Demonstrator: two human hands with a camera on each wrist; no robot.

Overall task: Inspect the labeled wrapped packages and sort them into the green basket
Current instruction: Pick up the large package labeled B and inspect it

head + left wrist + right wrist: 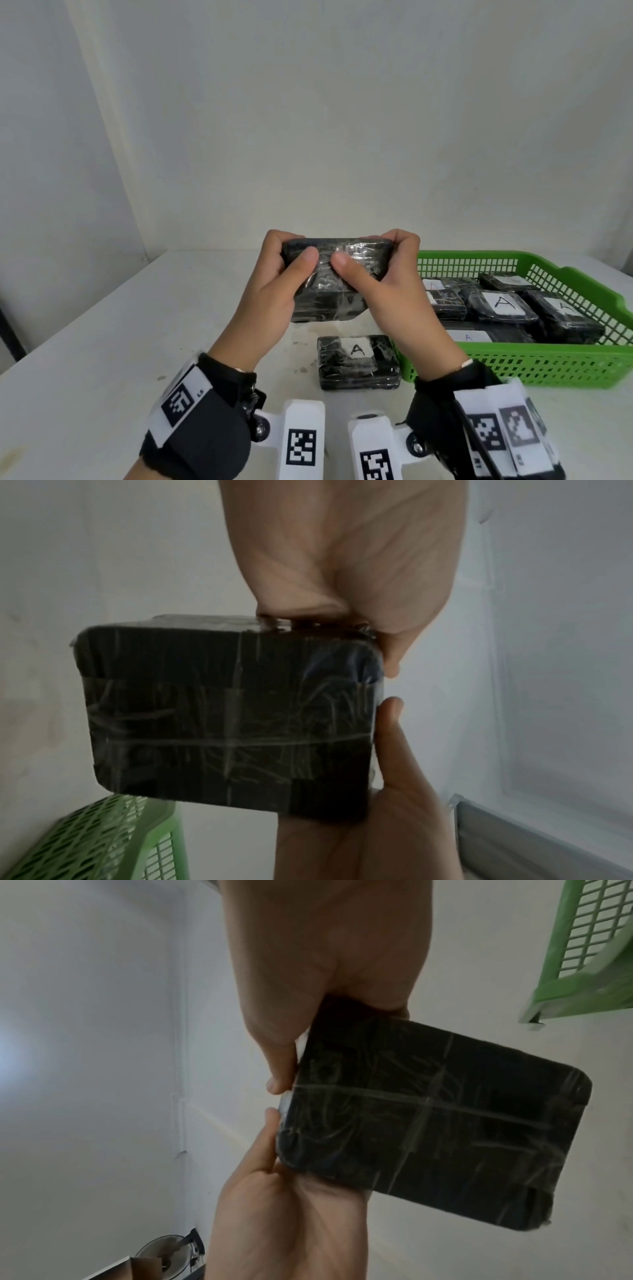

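Note:
A black package [337, 284] wrapped in clear film is held up above the table by both hands, tilted toward me. My left hand [286, 263] grips its left end and my right hand [373, 263] its right end, both thumbs pressing the near face. No label shows on that face. In the left wrist view the package [232, 718] shows a plain dark side, and the same in the right wrist view [431, 1123]. A second wrapped package [358, 363] labeled A lies on the table below. The green basket [582, 363] at the right holds several A-labeled packages [500, 305].
The white table [102, 325] meets a plain white wall behind. The basket's rim appears in the wrist views [113, 837] [589, 947]. A fan [164, 1253] stands low in the right wrist view.

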